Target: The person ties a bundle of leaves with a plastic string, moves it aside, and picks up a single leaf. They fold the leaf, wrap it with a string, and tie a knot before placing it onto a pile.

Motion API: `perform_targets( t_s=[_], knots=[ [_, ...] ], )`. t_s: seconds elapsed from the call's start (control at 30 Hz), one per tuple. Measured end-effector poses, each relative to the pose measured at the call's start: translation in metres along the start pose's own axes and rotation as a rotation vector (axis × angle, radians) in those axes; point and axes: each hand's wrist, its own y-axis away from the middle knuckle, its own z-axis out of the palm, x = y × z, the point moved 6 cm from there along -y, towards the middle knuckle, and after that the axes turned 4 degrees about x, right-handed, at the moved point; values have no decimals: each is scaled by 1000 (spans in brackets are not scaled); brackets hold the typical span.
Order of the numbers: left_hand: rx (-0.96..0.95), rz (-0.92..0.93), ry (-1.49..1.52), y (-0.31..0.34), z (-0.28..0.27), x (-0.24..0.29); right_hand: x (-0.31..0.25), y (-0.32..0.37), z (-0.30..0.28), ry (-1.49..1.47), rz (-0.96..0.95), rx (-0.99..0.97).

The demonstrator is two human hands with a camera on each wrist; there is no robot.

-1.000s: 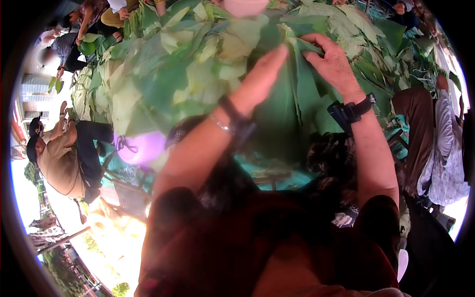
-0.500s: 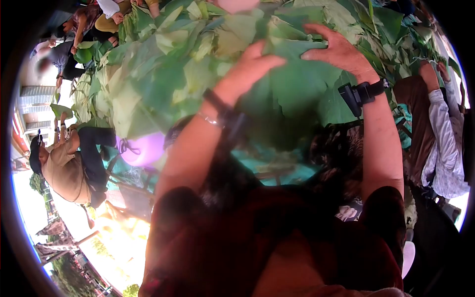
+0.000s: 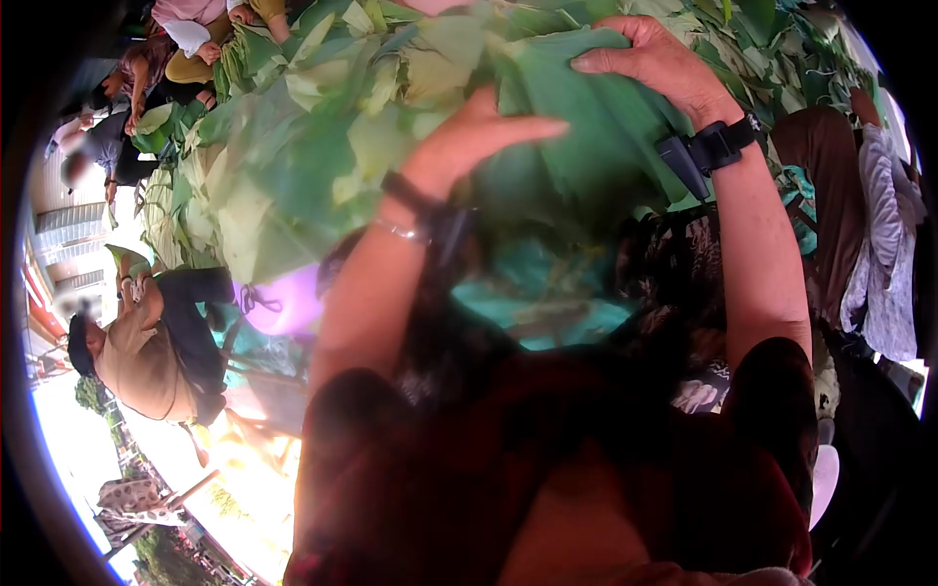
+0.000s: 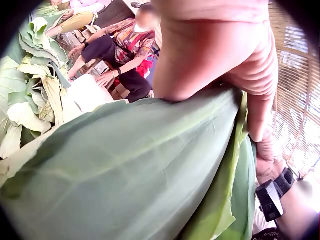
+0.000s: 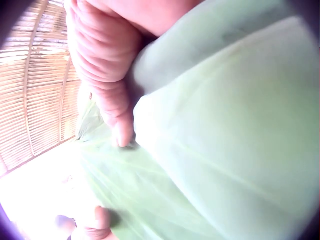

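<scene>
A large green leaf [image 3: 586, 107] spans the space between both hands, its broad surface hanging toward the lap. My left hand [image 3: 464, 146] holds its left side, the thumb stretched across toward the middle; in the left wrist view folds of the leaf [image 4: 135, 160] run in under the left hand [image 4: 220, 55]. At the upper right edge, my right hand [image 3: 664, 68] pinches the leaf between thumb and fingers. The right wrist view has the right hand's fingers curled over the leaf [image 5: 240, 125], one fingertip pressed to its surface. Some fingers are hidden behind it.
A wide heap of green and pale leaves [image 3: 254, 186] lies ahead and to the left. A purple object [image 3: 283, 301] is beside the left forearm. Several people sit around, one in a tan shirt [image 3: 147, 366] at left. Woven slats [image 4: 300, 75] stand behind.
The leaf's upright folds have spread into a broad sheet between the hands. My left hand has shifted left and its thumb has spread from the fingers; my right hand has moved slightly up.
</scene>
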Motion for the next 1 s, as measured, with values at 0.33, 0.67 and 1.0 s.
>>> perform_targets(
  t_s=[0.33, 0.67, 1.0],
  knots=[
    [266, -16, 103, 6, -41, 7, -32, 24, -44, 722, -359, 124],
    [568, 30, 119, 21, -87, 24, -28, 42, -104, 299, -264, 572],
    [539, -15, -222, 16, -57, -2, 200, 208, -220, -72, 139, 841]
  ],
)
